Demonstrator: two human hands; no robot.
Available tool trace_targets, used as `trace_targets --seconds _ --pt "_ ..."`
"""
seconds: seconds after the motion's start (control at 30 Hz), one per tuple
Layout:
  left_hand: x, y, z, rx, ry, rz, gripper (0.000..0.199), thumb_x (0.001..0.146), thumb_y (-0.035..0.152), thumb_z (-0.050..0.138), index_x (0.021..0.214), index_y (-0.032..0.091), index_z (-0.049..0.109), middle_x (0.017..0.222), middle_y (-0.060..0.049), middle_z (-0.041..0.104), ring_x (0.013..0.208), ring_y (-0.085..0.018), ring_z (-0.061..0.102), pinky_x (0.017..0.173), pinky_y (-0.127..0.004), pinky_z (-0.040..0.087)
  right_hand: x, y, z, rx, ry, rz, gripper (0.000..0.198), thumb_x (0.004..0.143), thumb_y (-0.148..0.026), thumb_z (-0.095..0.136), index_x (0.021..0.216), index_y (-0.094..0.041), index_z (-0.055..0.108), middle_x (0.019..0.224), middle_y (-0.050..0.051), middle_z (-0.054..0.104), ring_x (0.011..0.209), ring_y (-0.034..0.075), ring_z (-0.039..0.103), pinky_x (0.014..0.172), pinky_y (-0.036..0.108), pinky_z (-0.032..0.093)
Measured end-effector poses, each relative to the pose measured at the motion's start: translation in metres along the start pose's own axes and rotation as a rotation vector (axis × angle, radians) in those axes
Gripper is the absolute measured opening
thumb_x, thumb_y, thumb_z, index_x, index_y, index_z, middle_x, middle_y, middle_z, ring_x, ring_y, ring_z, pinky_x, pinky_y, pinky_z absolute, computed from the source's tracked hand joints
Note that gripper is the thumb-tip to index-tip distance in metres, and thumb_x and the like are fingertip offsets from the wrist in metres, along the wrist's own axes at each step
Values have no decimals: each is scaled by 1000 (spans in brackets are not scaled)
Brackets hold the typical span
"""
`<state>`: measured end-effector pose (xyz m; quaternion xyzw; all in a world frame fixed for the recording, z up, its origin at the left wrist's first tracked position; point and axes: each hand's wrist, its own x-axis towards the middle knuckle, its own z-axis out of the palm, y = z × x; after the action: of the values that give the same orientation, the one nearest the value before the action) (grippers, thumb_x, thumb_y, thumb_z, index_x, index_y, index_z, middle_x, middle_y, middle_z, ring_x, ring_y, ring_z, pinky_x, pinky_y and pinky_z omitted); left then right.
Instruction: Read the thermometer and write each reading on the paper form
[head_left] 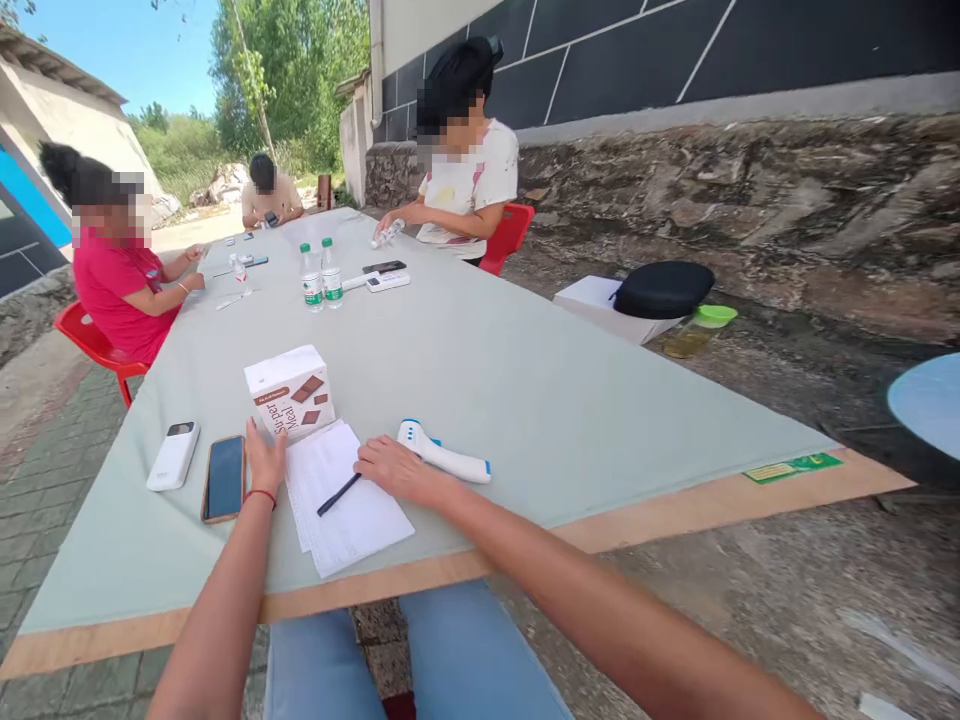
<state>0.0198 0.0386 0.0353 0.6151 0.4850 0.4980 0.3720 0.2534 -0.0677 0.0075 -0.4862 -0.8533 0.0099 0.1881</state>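
Note:
A white box (289, 388) with brown chocolate pictures and printed lettering stands on the table in front of me. At its lower left corner is my left hand (266, 462), thumb on the front face and fingers along the side. White sheets of paper (360, 535) lie below the box, several of them overlapping. Across them slants a black pen (339, 494), its upper end at the curled fingertips of my right hand (394, 468). Just beyond that hand lies a white and blue infrared thermometer (450, 460). My right fingertips are partly hidden.
Left of my hand lie a phone (225, 478) and a white device with a dark display (174, 455). Two water bottles (321, 277) stand farther up the table (555, 400). Three people sit around it. A black case (664, 290) rests on a box at right.

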Motion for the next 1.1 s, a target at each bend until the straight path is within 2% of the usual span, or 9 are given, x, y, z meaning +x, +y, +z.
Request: trace_targets --seconds 0.03,0.1,0.2,0.27,0.33,0.5,0.83,1.1 --pt "-11 -4 1 51 52 -1 57 68 31 74 118 20 48 132 -14 46 139 -32 27 114 -48 20 -4 0 2 85 53 53 22 95 -18 42 88 -18 64 88 8 62 81 19 50 77 33 34" --pt "-37 -8 6 237 95 44 52 68 26 71 115 20 49 129 -13 45 135 -33 30 113 -52 19 -10 -4 6 308 225 259 18 93 -27 45 88 -19 60 81 5 61 75 18 52 74 32 37" --pt "-74 -6 17 541 -31 173 35 73 23 67 106 21 57 123 -11 48 124 -32 41 109 -52 24 -4 -17 11 757 480 593 19 83 -40 52 86 -22 55 68 -2 56 63 16 52 66 29 41" --pt "-89 -2 24 636 -129 220 24 75 22 67 98 22 62 120 -11 50 120 -31 43 107 -52 24 6 -27 14 1027 510 674 23 76 -43 54 86 -22 55 63 -4 56 58 15 53 63 29 43" --pt "-97 0 28 688 -183 234 18 76 23 68 94 23 65 117 -11 53 117 -31 45 107 -54 21 16 -34 16 1147 455 693 25 70 -42 55 82 -21 57 61 -4 57 55 14 54 62 29 45" --pt "-104 -1 34 765 -206 241 17 78 27 68 95 23 69 115 -12 55 114 -31 46 107 -57 19 20 -39 26 1007 465 779 18 61 -39 57 67 -22 55 61 -2 58 57 14 51 57 28 43" --pt "-109 13 35 868 -259 186 20 83 33 65 101 25 69 119 -10 53 119 -29 45 110 -56 19 12 -38 38 875 445 731 19 63 -40 55 66 -21 59 60 -1 61 57 16 53 58 29 44" --pt "-108 15 34 874 -271 188 20 83 34 65 101 24 69 119 -11 53 117 -29 46 110 -57 20 10 -36 42 810 413 706 17 67 -38 53 67 -22 59 59 -2 61 58 17 54 59 29 43"
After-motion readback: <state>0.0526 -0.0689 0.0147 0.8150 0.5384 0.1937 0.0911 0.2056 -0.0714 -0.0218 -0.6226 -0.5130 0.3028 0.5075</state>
